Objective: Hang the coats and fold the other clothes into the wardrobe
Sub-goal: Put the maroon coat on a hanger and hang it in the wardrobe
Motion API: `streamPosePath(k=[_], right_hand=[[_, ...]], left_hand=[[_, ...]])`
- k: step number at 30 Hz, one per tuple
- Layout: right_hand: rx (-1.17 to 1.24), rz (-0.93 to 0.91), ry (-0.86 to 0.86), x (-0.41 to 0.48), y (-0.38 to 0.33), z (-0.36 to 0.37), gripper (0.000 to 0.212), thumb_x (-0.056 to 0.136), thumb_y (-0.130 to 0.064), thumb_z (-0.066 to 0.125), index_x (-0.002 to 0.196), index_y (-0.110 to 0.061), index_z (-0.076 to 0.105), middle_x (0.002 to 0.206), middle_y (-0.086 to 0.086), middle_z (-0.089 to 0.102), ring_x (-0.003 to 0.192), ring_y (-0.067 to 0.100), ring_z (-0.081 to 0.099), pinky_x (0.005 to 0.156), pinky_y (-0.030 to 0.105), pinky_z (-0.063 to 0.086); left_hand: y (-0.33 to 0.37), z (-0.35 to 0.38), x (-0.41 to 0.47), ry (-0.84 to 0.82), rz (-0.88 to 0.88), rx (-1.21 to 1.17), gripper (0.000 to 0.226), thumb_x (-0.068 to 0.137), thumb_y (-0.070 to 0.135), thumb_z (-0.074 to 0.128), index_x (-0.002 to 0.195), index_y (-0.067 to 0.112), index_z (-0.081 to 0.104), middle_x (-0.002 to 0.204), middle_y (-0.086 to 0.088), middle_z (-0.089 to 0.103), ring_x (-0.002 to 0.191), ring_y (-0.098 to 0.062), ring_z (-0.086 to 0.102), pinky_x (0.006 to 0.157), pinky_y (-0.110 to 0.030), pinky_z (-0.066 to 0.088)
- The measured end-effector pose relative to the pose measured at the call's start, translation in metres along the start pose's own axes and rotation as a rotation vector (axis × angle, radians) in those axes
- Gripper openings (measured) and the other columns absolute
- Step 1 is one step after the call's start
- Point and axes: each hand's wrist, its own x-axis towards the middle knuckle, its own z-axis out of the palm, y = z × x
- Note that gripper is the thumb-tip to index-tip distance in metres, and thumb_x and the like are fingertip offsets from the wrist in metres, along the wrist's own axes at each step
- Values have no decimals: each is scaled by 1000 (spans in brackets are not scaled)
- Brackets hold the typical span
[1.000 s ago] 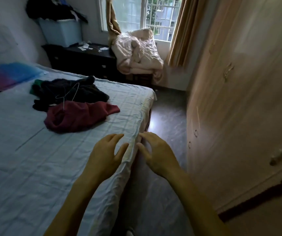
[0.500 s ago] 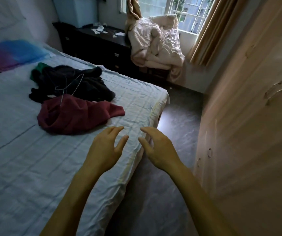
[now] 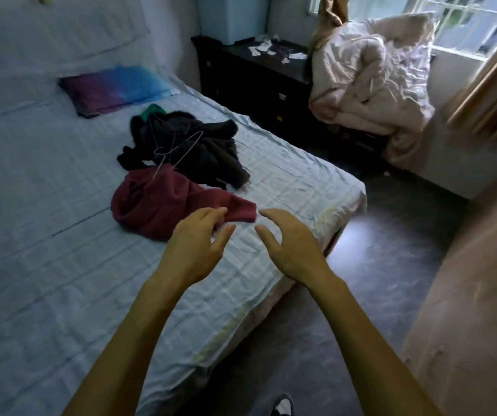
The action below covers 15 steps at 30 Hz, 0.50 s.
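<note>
A crumpled maroon garment [image 3: 163, 202] lies on the light blue bed [image 3: 46, 235]. Behind it sits a heap of black clothes [image 3: 199, 148] with a bit of green cloth [image 3: 153, 111] at its far end. A thin wire hanger [image 3: 175, 153] rests across the black heap and the maroon garment. My left hand [image 3: 199, 244] hovers open over the sheet, its fingertips at the maroon sleeve end. My right hand [image 3: 289, 241] is open beside it, just right of that sleeve, holding nothing. The wardrobe [image 3: 481, 295] stands at the right edge.
A purple-and-blue pillow [image 3: 112, 88] lies at the head of the bed. A dark dresser [image 3: 259, 76] and a chair piled with a pale quilt [image 3: 370, 85] stand by the window. Dark floor [image 3: 376, 250] runs between bed and wardrobe. A shoe [image 3: 283, 405] shows below.
The view has swung left and down from the wardrobe toward the bed. Both open hands have moved forward over the mattress, up to the maroon sleeve.
</note>
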Motion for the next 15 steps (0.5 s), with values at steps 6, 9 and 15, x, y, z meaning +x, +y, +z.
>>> streamPosePath(k=[6,9,15], right_hand=[[-2,-124,-76,62,27,-21,42,94,-40,50,129,-16,55,129,1,57,118,15,51,100,26,38],[23,-155,-123,88,37,-14,47,92,-42,47,129,-15,55,131,2,57,121,18,50,103,34,40],[-3,-201,-218,148,47,12,41,94,-37,53,130,-18,54,132,0,56,120,15,50,101,26,37]], left_hand=[[13,5,36,93,-130,27,44,94,38,50,131,14,53,131,-4,55,122,-18,50,104,-38,40],[12,13,54,102,-176,47,45,94,39,50,133,15,52,134,-3,54,123,-17,49,104,-32,39],[-21,21,95,180,-265,9,46,94,40,49,133,16,52,134,-2,54,122,-15,49,102,-27,36]])
